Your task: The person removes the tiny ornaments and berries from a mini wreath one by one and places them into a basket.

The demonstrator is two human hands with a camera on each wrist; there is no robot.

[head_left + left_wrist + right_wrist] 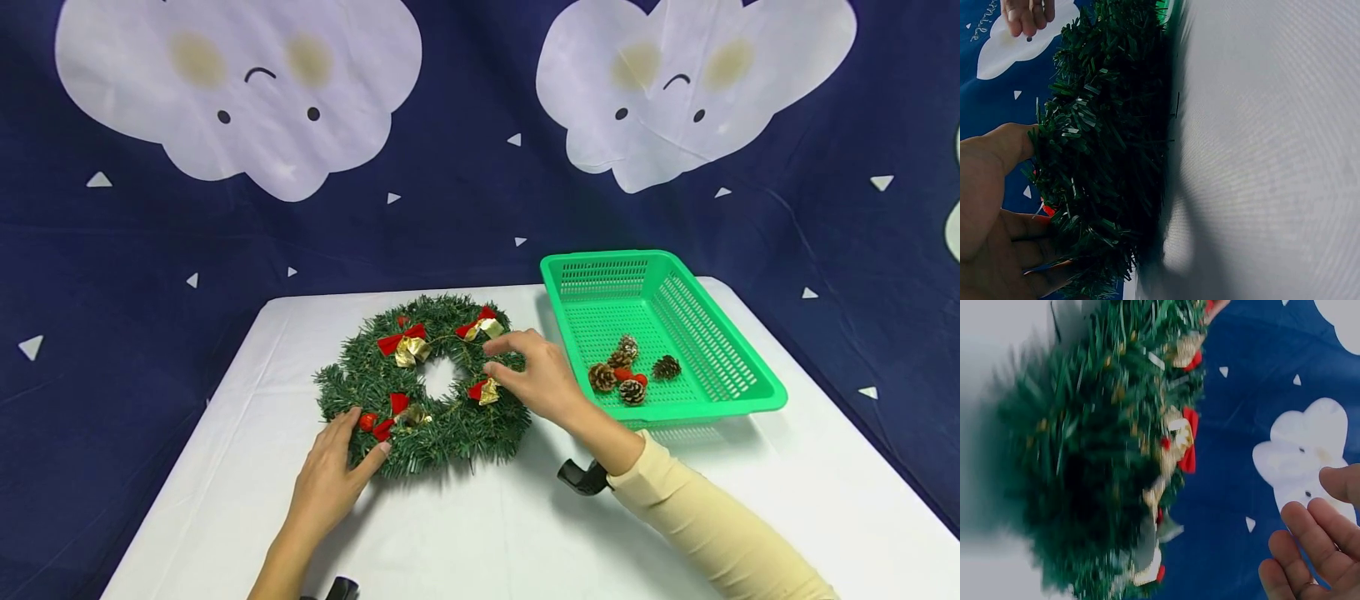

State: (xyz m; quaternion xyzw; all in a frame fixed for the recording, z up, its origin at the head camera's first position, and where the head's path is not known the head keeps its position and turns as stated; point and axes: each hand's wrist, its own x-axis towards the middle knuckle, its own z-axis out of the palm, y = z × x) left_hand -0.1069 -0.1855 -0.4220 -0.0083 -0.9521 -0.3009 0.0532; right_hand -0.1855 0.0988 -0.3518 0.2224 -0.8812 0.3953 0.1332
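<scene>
A green tinsel wreath (438,450) lies on the white table, dressed with red and gold bows (405,343). My left hand (330,475) rests at its front-left edge, thumb and fingers spread against the greenery. Just by those fingertips is a small red ball (367,422), next to a bow. My right hand (542,375) hovers over the wreath's right side, near a bow with a gold bell (488,392); its thumb and fingers stand apart with nothing between them. The right wrist view shows this hand (1316,544) raised beside the bows, apart from the wreath.
To the right of the wreath stands a green plastic basket (720,350) with perforated sides. Several pine cones (602,377) and some red pieces (624,375) lie in its near-left part. Behind the table hangs a dark blue cloth (465,225) with white clouds.
</scene>
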